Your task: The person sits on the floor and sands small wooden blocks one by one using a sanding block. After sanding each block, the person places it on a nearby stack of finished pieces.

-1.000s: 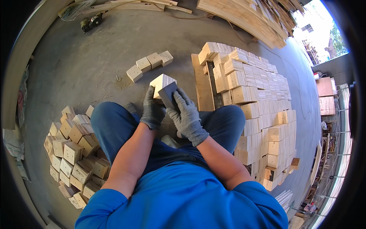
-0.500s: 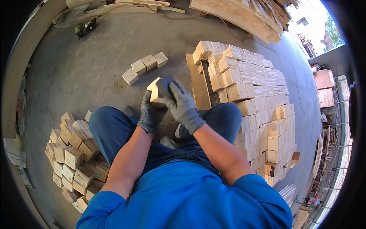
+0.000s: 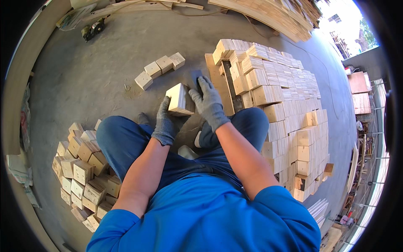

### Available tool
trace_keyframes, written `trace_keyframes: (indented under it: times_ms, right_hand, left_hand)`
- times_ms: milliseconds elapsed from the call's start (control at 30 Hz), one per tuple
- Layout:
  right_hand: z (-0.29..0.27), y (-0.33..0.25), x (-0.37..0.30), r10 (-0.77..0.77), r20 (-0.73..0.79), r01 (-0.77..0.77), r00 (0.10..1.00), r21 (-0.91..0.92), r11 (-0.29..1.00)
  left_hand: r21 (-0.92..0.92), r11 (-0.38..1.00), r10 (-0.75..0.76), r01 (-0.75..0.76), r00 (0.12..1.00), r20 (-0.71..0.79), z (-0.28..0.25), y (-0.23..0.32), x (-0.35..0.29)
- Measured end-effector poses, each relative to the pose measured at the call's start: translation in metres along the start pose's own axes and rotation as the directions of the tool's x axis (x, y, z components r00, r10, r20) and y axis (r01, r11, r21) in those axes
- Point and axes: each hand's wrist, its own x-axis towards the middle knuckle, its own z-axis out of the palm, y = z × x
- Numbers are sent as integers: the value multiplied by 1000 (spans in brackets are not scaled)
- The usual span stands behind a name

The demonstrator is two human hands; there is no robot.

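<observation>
A pale, layered wooden block [image 3: 179, 101] is held up in front of my knees by my gloved left hand [image 3: 165, 122], closed round its near left side. Its flat top and striped right side show. Just right of it, my gloved right hand [image 3: 207, 101] grips a dark grey sanding block [image 3: 196, 77], which sticks out beyond the fingertips and is a little blurred. The sanding block is apart from the wood's striped face. Both gloves are grey knit, and the left fingertips are partly hidden behind the block.
Several wooden blocks [image 3: 158, 68] lie in a short row on the concrete ahead. A loose heap of blocks [image 3: 86, 168] is at my left, and a large stack [image 3: 285, 109] at my right beside a wooden board [image 3: 217, 84]. A power tool [image 3: 93, 30] sits far left.
My right hand has drawn the sanding block off the wooden block, up and to the right. The wooden block has turned in my left hand, so its striped side now shows.
</observation>
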Motion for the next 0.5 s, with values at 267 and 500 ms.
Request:
trace_keyframes:
  times_ms: [267, 500]
  right_hand:
    - [-5, -39, -57, -233, 88, 227, 968, 80, 971]
    - [-6, 21, 30, 2, -63, 0, 998, 28, 1000]
  left_hand:
    - [4, 999, 48, -48, 994, 93, -6, 16, 2]
    - [1, 998, -68, 68, 994, 80, 19, 10, -8]
